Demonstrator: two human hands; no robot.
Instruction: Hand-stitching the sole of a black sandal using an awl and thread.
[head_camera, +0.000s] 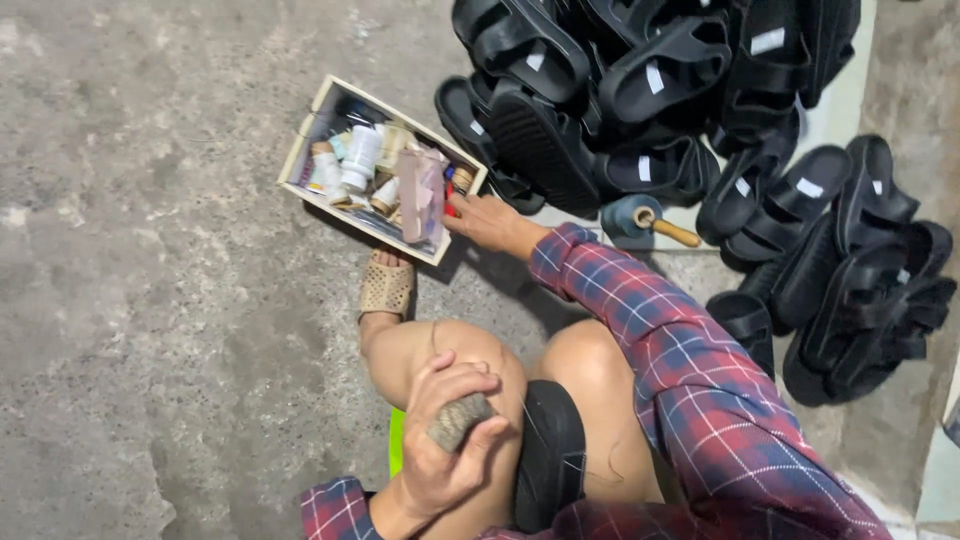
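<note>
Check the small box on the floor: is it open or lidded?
Open. The box shows no lid; bottles and spools lie exposed inside, and the right hand reaches its near corner.

One open box (300, 150) of small bottles and spools, too jumbled to count. One blue thread cone (625, 215). Black sandals (600, 90): two heaps, uncountable.

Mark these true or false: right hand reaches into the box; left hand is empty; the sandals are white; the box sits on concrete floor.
1. The right hand reaches to the box of small containers: true.
2. The left hand is empty: false, it grips a small grey-brown block at the knee.
3. The piled sandals are white: false, they are black.
4. The box sits on the concrete floor: true.
</note>
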